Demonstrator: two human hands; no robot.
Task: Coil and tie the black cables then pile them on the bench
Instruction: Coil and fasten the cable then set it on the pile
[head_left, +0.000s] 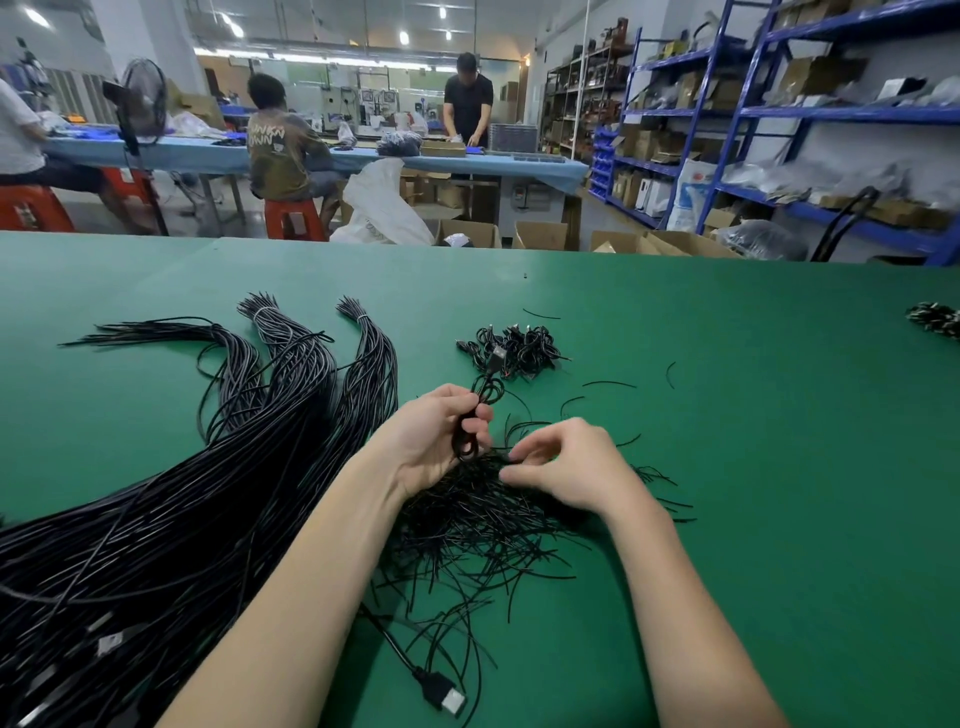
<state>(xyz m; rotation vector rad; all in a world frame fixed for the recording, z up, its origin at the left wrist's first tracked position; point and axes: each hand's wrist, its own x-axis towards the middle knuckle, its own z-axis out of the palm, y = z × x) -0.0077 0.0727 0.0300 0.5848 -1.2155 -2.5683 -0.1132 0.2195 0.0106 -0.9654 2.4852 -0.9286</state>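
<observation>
Left hand (434, 436): fingers curling around a coiled black cable (470, 423), holding it upright above the desk.
Right hand (563, 462): fingers pinching together at a loose heap of thin black ties (478, 525).
Finished pile (511, 348): coiled cables lying at 12 o'clock from the hands.
Uncoiled cable bundles (218, 467): spreading toward 9 o'clock.
Desk (753, 441): green surface carrying everything.
</observation>
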